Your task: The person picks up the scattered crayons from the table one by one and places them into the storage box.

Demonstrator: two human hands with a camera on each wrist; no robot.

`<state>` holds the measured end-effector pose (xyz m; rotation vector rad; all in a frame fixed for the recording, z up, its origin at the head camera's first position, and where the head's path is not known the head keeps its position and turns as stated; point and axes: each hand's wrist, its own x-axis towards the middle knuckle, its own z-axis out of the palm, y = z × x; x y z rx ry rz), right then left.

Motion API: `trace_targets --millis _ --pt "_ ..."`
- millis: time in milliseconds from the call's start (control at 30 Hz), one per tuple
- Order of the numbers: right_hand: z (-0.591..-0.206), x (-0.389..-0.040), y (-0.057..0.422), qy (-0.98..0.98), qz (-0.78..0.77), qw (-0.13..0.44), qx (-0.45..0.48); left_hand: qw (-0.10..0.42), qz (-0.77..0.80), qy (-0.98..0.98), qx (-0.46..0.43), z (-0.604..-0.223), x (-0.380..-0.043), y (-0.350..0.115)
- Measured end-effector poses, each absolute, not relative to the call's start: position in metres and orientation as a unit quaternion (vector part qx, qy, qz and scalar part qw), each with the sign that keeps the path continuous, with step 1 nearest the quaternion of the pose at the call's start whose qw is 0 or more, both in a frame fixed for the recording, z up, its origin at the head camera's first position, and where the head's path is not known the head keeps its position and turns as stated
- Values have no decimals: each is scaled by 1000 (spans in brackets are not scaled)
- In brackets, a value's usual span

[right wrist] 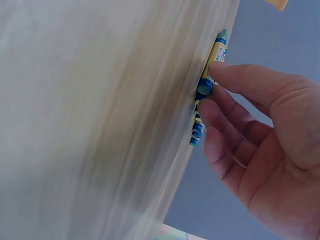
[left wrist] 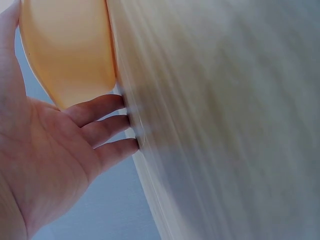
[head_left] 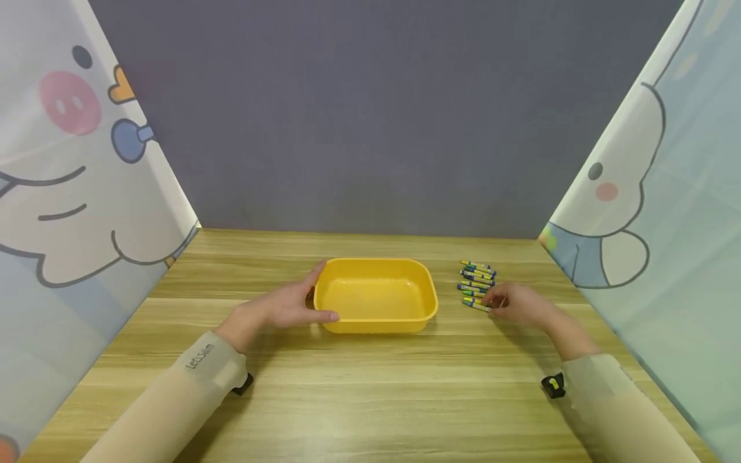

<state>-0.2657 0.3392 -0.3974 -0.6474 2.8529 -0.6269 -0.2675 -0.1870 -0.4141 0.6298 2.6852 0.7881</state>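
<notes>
A yellow plastic tub [head_left: 376,326] stands on the wooden table. My left hand [head_left: 287,302] holds its left end, the thumb over the near rim and the index finger by the far corner. In the left wrist view, three fingers [left wrist: 107,130] reach down beside the tub to the tabletop. My right hand [head_left: 518,303] is at the near end of a row of crayons [head_left: 476,276]. In the right wrist view, its thumb and index fingertip pinch a green-tipped crayon [right wrist: 216,52] with a yellow and blue wrapper. That crayon still lies low along the table.
Several more crayons in blue and yellow wrappers lie side by side beyond the right hand, right of the tub. A dark grey panel [head_left: 370,116] stands behind the wooden table [head_left: 370,399]. Cartoon-printed cloths [head_left: 666,193] line both sides.
</notes>
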Motion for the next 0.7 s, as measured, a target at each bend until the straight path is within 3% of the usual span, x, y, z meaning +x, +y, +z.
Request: trace_targets --millis 367,700 --pt "-398 -263 335 957 -172 50 -227 142 266 930 210 -412 -267 -187" --pt "-398 -259 324 962 -135 -7 -237 146 271 929 207 -408 -264 -186"
